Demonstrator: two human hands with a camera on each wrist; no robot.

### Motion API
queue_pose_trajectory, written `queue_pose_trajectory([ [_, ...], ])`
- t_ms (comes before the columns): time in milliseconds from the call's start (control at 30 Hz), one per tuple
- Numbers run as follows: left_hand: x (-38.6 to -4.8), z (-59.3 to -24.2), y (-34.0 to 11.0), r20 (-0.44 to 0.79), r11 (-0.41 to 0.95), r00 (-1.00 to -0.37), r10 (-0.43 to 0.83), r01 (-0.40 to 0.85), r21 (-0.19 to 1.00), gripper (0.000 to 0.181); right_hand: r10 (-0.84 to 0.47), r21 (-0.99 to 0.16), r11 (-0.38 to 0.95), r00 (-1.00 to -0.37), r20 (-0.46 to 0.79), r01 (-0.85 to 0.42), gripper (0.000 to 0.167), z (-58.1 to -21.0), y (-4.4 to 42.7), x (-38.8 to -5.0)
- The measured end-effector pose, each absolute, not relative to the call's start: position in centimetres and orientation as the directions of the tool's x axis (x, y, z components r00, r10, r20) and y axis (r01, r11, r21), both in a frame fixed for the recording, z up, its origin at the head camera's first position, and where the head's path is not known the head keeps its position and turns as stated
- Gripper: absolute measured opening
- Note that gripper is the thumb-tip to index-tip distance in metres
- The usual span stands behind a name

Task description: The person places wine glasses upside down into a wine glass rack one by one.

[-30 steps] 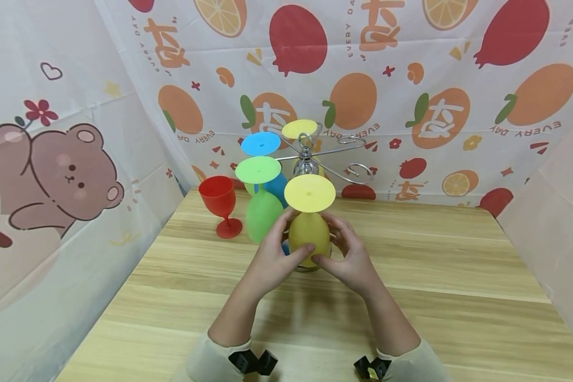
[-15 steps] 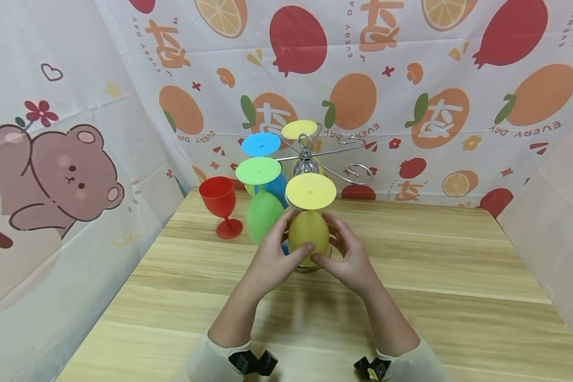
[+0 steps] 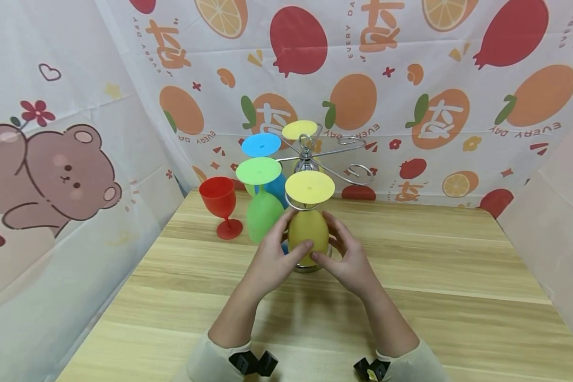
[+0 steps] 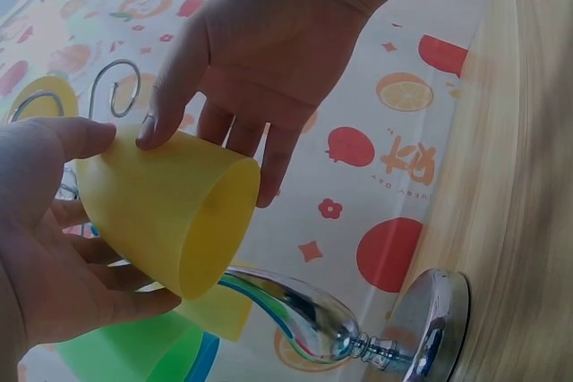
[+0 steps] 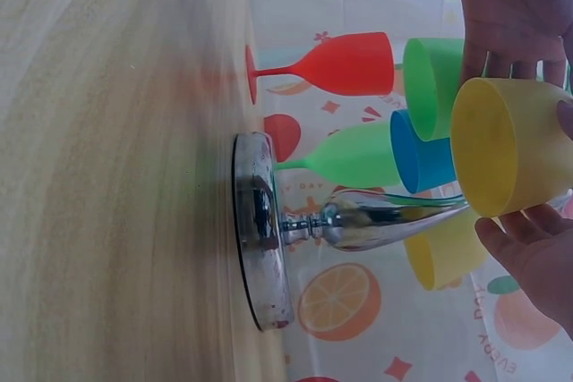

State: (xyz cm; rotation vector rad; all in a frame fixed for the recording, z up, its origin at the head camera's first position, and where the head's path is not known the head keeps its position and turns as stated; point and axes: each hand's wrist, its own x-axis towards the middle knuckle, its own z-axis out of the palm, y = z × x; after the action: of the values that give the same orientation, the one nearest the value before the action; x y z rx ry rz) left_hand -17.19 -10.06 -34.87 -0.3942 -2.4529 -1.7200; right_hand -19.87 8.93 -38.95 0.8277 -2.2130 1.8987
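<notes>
An upside-down yellow goblet (image 3: 308, 231) is held at its bowl between both hands, its round base (image 3: 310, 187) on top. My left hand (image 3: 272, 254) grips the left side and my right hand (image 3: 349, 260) the right, with both thumbs on the near side. Right below the base, a metal hook (image 3: 300, 206) of the chrome rack (image 3: 306, 154) curls around the stem. The left wrist view shows fingers around the yellow bowl (image 4: 148, 199), its mouth facing the table. To the left hang an inverted green goblet (image 3: 262, 215) and a blue goblet (image 3: 261, 144).
Another yellow goblet (image 3: 300, 129) hangs at the back of the rack. A red goblet (image 3: 218, 196) stands upright at the left of the wooden table (image 3: 434, 276). Behind the rack, a green goblet (image 5: 354, 154) stands upright. Bare wire hooks (image 3: 360, 174) stick out to the right.
The yellow goblet's base has shifted slightly away and tilted, and the hook's curl now shows beneath it. Both hands stay nearly in place.
</notes>
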Motion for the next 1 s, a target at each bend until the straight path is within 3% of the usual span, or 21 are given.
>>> queue_pose_trajectory([
  [533, -17.39, -34.96, -10.04, 0.329, 0.381, -0.938, 0.110, 0.346, 0.858, 0.068, -0.312, -0.873, 0.100, -0.848, 0.428, -0.477, 0.072, -39.01, 8.55, -19.95],
  [1000, -17.66, -34.78, -10.07, 0.327, 0.395, -0.937, 0.124, 0.349, 0.850, 0.070, -0.302, -0.880, 0.108, -0.858, 0.415, -0.464, 0.082, -38.96, 8.40, -20.15],
])
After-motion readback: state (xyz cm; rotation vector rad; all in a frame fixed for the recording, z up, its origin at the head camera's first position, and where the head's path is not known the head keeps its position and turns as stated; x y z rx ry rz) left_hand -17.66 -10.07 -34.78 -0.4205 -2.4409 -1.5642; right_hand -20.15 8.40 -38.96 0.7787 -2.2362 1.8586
